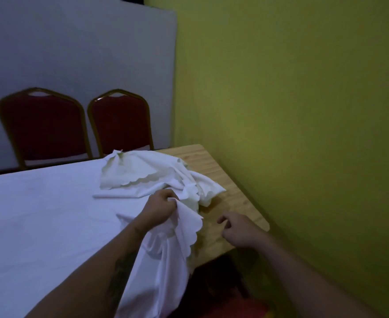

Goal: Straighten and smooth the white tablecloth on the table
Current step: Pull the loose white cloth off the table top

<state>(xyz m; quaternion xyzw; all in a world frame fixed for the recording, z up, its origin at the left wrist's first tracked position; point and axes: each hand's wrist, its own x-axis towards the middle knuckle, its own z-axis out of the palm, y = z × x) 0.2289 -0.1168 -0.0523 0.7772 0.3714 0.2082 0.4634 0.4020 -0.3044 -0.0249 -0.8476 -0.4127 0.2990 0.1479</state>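
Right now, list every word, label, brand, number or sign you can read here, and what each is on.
None: no readable text appears anywhere.
White tablecloth: plain, no print.
Wooden table: bare grain only.
Two red chairs: no labels visible.
Green wall and grey wall: no signs.
Forearm marking by the left hand: too blurred to read.

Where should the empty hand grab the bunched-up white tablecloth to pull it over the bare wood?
Probably the scalloped edge of the tablecloth, where the heap pokes out over the bare table. The right hand is free and curled just in front of it, so it can reach forward, pinch that loose hem and draw it toward the green wall. The left hand already grips the nearer edge.
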